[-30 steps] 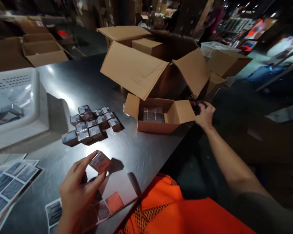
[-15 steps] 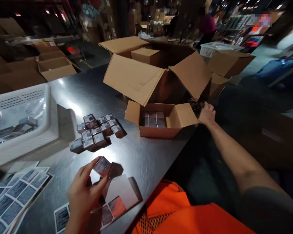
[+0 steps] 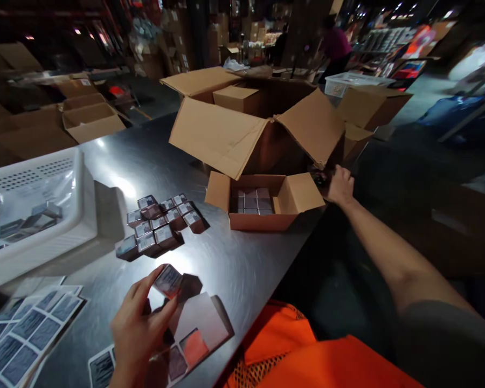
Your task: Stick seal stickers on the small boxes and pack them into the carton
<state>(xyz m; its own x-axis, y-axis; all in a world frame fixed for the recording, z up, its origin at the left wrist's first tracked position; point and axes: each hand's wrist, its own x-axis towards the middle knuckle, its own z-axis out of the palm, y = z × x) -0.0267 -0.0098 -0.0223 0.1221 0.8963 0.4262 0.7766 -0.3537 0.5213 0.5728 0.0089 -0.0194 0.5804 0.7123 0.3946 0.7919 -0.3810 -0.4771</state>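
Observation:
My left hand (image 3: pixel 139 318) pinches a small box (image 3: pixel 168 281) between thumb and fingers, above the metal table. Beneath it lies a partly used label sheet (image 3: pixel 208 318), mostly bare backing. My right hand (image 3: pixel 341 185) reaches out to the table's far right edge, beside the large carton. Its fingers are curled by a dark thing (image 3: pixel 320 177) that I cannot make out. Between the hands stands a small open carton (image 3: pixel 262 222) with several small boxes (image 3: pixel 251 200) lined up inside. A group of similar small boxes (image 3: pixel 157 225) stands on the table to the left.
A white plastic basket (image 3: pixel 87 207) with a few boxes in a clear bag stands at left. More label sheets (image 3: pixel 28 334) lie in front of it. Behind the small carton, a large open carton (image 3: pixel 218 134) spreads its flaps. A person (image 3: pixel 336 46) is in the background.
The view has shifted slightly, so the table appears a little lower. My left hand still holds the small box, and my right hand stays at the table edge.

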